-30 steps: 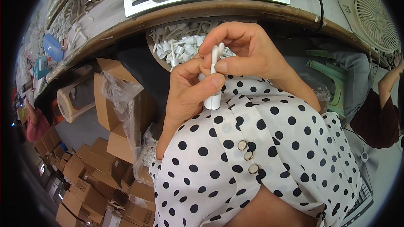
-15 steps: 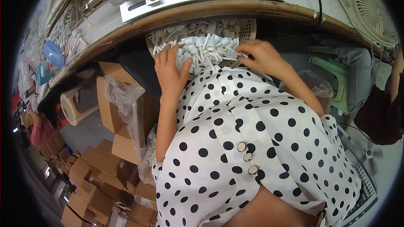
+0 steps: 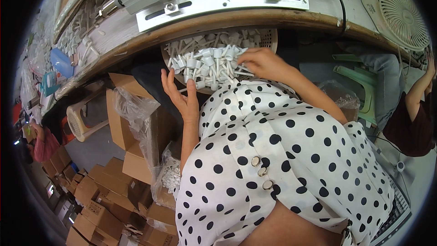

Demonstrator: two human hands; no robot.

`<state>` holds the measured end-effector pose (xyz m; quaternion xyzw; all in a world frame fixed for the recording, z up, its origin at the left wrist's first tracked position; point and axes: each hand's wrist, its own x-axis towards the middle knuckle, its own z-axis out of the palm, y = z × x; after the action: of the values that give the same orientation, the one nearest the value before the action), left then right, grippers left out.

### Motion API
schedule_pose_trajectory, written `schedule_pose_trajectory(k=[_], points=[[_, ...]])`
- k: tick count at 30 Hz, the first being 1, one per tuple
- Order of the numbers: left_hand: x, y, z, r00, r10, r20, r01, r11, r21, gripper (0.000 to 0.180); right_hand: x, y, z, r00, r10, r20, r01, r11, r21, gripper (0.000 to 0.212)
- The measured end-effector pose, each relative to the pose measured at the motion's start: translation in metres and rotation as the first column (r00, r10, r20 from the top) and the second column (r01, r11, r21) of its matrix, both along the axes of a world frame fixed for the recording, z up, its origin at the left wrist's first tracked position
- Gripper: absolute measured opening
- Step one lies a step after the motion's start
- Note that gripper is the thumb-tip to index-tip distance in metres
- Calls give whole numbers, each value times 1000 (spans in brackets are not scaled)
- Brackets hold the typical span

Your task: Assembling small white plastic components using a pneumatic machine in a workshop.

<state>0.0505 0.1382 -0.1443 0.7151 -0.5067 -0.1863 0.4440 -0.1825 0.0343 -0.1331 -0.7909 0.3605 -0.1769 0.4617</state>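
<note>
Below the workbench edge, a beige perforated basket (image 3: pixel 273 40) holds a heap of small white plastic caps with thin stems (image 3: pixel 214 61). At its left rim is my left hand (image 3: pixel 180 96), fingers spread, with no cap seen in its grasp. My right hand (image 3: pixel 266 64) is over the right side of the heap. Its thumb and fingers are drawn together close to the white stems; whatever they pinch is too blurred to name.
A metal fixture (image 3: pixel 223 1) with a pinkish tube is on the wooden bench (image 3: pixel 116 41). A fan (image 3: pixel 400 11) stands at the right, near a green stool (image 3: pixel 359 79). Cardboard boxes (image 3: pixel 109 177) crowd the left floor. Another person's arm (image 3: pixel 416 89) shows at far right.
My left hand has drawn back from the heap toward the basket's near-left rim, fingers spreading. My right hand has moved left over the caps. The view has shifted slightly.
</note>
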Motion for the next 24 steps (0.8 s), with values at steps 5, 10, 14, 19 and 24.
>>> schedule_pose_trajectory(k=[5,10,14,19,24], points=[[4,-2,-11,942,122,-311,-101,992,81,53,-51,-14,-5,830,-457,-318,384,884,-269,16],[5,-23,-27,941,63,-333,-61,998,18,52,-66,-38,-53,752,-616,-235,627,558,543,26],[4,-38,-40,928,189,-320,-194,981,17,51,-64,-27,-59,719,-604,-343,574,239,783,25],[41,-74,-57,958,175,-225,-195,978,-71,49,-28,28,-42,622,-733,-277,537,141,832,24],[66,-107,-47,911,16,-412,-83,986,-145,37,-19,48,-45,738,-627,-249,378,78,923,31]])
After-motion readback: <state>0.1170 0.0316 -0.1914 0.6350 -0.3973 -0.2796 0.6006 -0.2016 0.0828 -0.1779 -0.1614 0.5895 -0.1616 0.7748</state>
